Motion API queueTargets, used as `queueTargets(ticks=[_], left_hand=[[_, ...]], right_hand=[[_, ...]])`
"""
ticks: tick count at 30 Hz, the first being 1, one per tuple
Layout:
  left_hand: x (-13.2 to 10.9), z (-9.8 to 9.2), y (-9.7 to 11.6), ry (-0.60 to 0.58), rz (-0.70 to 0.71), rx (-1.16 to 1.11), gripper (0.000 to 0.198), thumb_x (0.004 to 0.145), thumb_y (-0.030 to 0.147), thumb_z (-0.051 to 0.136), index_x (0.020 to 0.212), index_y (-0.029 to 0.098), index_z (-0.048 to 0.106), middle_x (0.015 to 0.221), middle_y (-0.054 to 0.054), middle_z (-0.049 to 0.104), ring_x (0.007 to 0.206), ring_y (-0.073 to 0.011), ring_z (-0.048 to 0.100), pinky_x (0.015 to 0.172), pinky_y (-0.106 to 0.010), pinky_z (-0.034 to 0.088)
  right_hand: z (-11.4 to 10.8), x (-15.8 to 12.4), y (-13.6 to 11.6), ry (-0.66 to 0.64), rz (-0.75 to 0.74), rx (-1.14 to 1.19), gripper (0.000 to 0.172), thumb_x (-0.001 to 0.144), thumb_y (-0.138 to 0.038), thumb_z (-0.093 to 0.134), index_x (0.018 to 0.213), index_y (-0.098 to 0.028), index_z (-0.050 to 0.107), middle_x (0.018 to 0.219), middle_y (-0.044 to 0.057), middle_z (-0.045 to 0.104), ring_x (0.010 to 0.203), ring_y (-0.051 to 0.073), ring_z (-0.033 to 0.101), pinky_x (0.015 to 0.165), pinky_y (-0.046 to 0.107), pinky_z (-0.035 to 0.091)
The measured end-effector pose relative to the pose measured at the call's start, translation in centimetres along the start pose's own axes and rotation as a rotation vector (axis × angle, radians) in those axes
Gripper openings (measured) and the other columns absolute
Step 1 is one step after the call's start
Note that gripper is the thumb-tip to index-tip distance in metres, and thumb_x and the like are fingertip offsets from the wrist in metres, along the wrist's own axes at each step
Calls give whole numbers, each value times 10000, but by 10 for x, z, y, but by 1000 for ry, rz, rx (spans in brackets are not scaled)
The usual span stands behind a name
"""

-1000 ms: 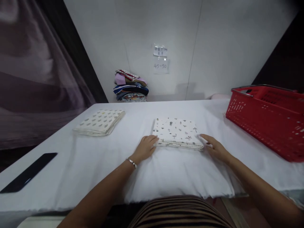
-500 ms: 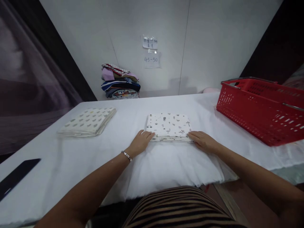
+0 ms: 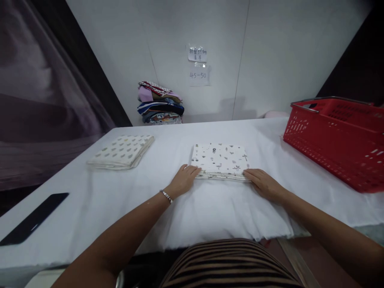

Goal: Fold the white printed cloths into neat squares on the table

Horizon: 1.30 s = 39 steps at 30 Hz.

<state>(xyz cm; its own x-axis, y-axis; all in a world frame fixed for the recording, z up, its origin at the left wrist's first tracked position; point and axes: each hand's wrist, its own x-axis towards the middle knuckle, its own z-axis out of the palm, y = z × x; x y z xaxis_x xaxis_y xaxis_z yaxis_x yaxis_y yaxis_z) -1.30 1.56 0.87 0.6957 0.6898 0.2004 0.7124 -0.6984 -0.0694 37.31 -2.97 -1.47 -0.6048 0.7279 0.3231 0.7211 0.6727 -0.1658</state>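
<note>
Folded white cloth [image 3: 220,160] printed with small grey figures lies square on the white-covered table [image 3: 99,200], near its middle and straight ahead of us. Our left hand [image 3: 184,182] rests palm down with the fingers loosely stretched, its fingertips touching the near left corner of the cloth. Our right hand [image 3: 264,185] lies just as flat at the near right corner, fingers laid along the near edge. Neither of the 2 hands is closed on anything; they only rest against the cloth. A thin bracelet [image 3: 166,196] sits at the left wrist. We judge the cloth light, soft and limp: several layers show at the near edge, so it would likely sag and fall open if lifted by 1 corner. The better hold, in our view, is at the 2 near corners with all layers pinched together, or with flat palms under both side edges, so that the fold keeps its shape. The table cover looks smooth, so the bundle would probably slide easily. Another folded cloth [image 3: 121,151], marked with grey drop-like shapes, lies well apart to the left. A red plastic basket [image 3: 327,136] stands at the right, and a pile of coloured garments [image 3: 160,104] sits against the wall near 2 paper notes [image 3: 198,66]. A dark flat thing [image 3: 33,219], perhaps a phone, lies near the left near edge.
</note>
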Motion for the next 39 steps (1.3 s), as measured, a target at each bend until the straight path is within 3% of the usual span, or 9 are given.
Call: queueTargets(ticks=[10,18,29,35,39], left_hand=[[3,4,-2,51,29,46,589,771,-59,344,1308,167,437,1189,-95,562,1103,-204,486,1045,-419,265],[4,3,-2,58,15,111,579,778,-32,373,1317,173,430,1131,-74,594,1042,-189,522,1049,-408,267],[0,5,1,165,12,93,465,792,8,416,1213,182,510,1186,-88,564,1140,-208,472,1041,-421,282],[1,7,1,187,-20,74,425,792,2,408,1150,181,547,1086,-76,607,1050,-196,520,1048,-426,278],[1,8,1,183,-46,39,423,783,20,430,1157,181,542,1075,-77,611,1035,-200,531,1049,-437,276]], right_hand=[[1,11,0,15,-30,-67,607,799,-58,389,1385,-210,352,1267,110,545,1128,257,510,959,491,393],[1,11,2,146,-157,-187,635,780,-26,398,1390,-184,319,1178,138,583,1046,251,550,862,444,465],[7,18,-11,27,-53,-366,640,776,9,355,1390,-166,305,1270,135,529,1165,263,474,927,450,391],[11,21,-15,73,-43,-405,593,816,-15,330,1399,-120,297,1163,154,577,1035,263,531,870,430,412],[9,22,-22,115,-21,-410,613,778,-15,367,1382,-116,338,1178,161,560,1052,270,508,876,434,400]])
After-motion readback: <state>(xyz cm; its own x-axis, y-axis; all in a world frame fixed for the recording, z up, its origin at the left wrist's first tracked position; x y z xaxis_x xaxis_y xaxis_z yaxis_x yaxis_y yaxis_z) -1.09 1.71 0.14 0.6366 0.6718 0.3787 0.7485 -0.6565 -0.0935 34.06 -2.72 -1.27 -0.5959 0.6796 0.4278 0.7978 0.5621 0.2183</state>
